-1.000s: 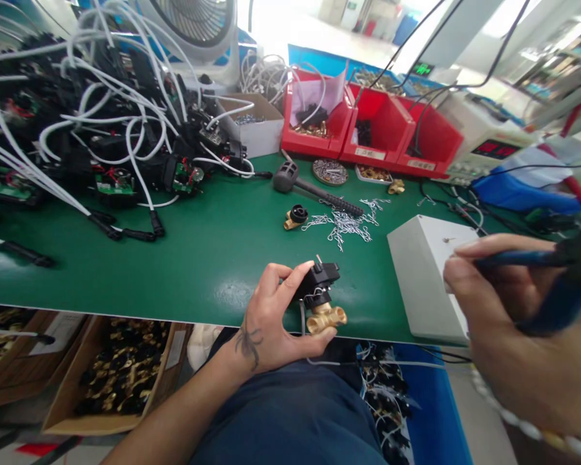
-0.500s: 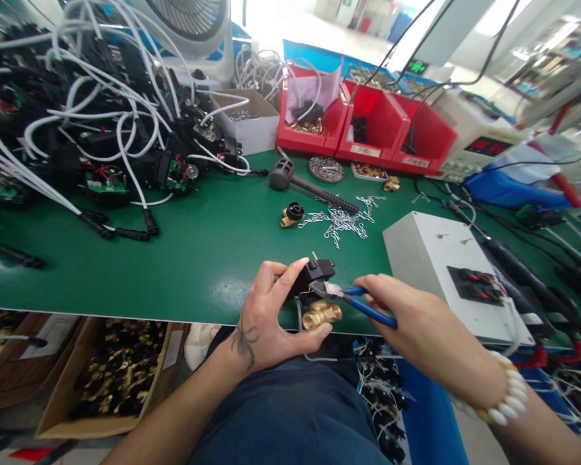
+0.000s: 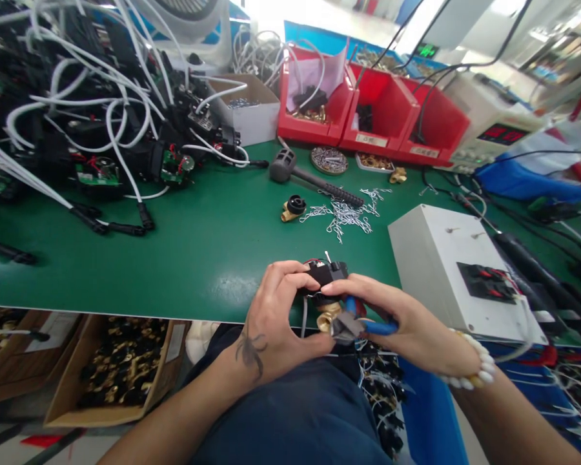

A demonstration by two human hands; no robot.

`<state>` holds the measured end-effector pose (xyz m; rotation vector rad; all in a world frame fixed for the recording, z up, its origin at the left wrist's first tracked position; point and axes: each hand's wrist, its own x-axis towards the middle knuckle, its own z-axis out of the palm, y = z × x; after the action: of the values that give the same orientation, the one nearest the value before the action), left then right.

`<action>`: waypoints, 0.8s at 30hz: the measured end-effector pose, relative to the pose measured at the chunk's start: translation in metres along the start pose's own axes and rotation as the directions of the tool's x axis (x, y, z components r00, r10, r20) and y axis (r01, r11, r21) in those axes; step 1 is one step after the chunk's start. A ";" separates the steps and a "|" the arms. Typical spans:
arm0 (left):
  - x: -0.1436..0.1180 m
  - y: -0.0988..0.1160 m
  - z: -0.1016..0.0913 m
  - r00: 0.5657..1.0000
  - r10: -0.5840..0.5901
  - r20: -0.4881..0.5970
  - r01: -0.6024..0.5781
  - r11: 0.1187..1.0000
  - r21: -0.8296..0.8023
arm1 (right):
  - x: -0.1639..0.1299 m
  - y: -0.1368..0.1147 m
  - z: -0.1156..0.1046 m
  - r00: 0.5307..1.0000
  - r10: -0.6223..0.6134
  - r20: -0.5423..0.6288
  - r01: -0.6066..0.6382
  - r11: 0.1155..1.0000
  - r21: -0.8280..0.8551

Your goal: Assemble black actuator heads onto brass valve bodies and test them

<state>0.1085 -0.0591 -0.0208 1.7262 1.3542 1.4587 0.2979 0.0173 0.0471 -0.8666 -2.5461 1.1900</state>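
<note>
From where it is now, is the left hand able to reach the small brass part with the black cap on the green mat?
Probably yes, but not freely. The mat between the left hand and the brass part is bare, so nothing blocks the way. However, that hand is gripping the valve, which it would need to release first.

Electronics/valve assembly workshop, factory floor. Indicated by: green bench mat (image 3: 198, 239), tangle of white cables (image 3: 77, 110) with bare circuit boards (image 3: 177, 169), red parts bins (image 3: 372, 123) filled with small fittings, loose metal clips (image 3: 343, 216), a bench power supply (image 3: 494, 126) with red digits, cartons of brass parts (image 3: 111, 368) stored under the bench.
</note>
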 end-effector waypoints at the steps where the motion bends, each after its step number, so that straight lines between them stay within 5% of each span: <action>1: 0.000 0.001 0.000 1.000 -0.003 -0.013 0.003 1.000 -0.001 | 0.000 0.001 -0.001 1.000 -0.006 0.006 0.006 1.000 0.011; 9: 0.004 0.004 -0.004 0.995 -0.097 0.029 0.098 0.994 -0.044 | -0.004 0.001 0.007 0.990 0.071 -0.119 -0.062 0.995 0.078; 21: 0.003 0.008 -0.003 0.999 -0.053 -0.012 0.053 0.997 0.052 | 0.000 -0.004 -0.002 0.999 0.001 -0.045 0.000 0.999 0.034; 24: 0.003 0.008 -0.003 0.997 -0.073 -0.007 0.073 0.996 0.045 | -0.012 -0.009 -0.005 0.973 0.018 -0.230 -0.045 0.993 -0.113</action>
<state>0.1081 -0.0601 -0.0118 1.6841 1.4483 1.4038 0.3052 0.0086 0.0580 -1.0111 -2.4411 0.8969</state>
